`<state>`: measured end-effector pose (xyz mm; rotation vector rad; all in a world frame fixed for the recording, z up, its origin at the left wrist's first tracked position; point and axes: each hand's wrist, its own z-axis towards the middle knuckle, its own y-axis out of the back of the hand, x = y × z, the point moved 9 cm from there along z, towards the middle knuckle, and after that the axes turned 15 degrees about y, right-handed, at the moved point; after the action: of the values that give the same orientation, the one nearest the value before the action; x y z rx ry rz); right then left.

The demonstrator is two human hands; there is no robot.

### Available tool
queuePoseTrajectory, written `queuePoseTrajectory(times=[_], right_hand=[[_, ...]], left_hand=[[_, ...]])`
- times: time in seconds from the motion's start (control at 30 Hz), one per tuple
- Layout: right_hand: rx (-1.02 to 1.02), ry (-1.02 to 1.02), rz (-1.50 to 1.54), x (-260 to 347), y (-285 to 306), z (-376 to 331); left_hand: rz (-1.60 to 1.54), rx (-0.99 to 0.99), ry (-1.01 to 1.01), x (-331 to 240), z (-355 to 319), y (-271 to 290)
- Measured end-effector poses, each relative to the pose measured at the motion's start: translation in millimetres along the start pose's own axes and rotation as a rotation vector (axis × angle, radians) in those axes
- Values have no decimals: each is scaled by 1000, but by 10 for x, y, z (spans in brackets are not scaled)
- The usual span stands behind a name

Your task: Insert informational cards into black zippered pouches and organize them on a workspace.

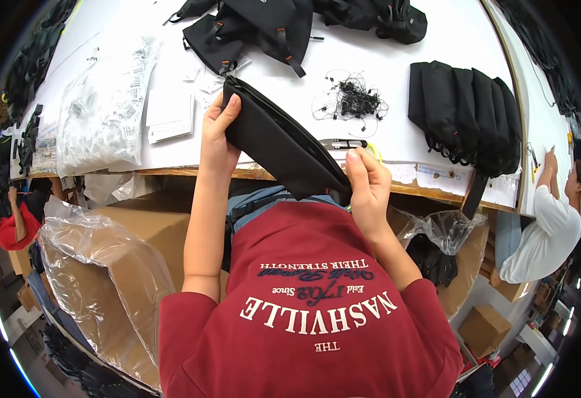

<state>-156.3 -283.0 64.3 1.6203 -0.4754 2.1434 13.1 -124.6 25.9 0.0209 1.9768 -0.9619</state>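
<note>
A flat black zip pouch [274,136] is held up at a slant over the table's front edge, its long zipper side facing up and right. My left hand [222,129] grips its upper left end, thumb on the front face. At the lower right end, my right hand [368,182] pinches the pouch by its corner. Just behind that hand a small cutter or snips with a black handle [347,144] lies on the table. Farther back rests a tangle of black tag strings [357,98].
Several black pouches [463,109] stand in a row at the right. More black bags [257,33] lie at the back. A clear plastic sack of small packets [104,109] and a stack of white cards [169,116] sit at the left. Cardboard boxes [138,219] flank me; people work on both sides.
</note>
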Motion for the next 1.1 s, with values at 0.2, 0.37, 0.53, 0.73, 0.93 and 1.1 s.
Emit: queuePoseTrajectory(times=[0.2, 0.37, 0.53, 0.73, 0.93, 1.1], right_hand=[[250, 173, -200, 99, 79, 240], [336, 393, -384, 646, -155, 644], [499, 445, -417, 666, -307, 762], [537, 556, -530, 788, -331, 705], [757, 428, -341, 729, -510, 410], [861, 210, -271, 543, -529, 245]], left_hand=[[68, -2, 63, -4, 20, -71], [249, 252, 337, 245, -45, -570], [320, 271, 388, 357, -100, -753], [307, 290, 453, 486, -46, -681], [-23, 185, 204, 217, 366, -199], [-84, 59, 104, 29, 440, 226]])
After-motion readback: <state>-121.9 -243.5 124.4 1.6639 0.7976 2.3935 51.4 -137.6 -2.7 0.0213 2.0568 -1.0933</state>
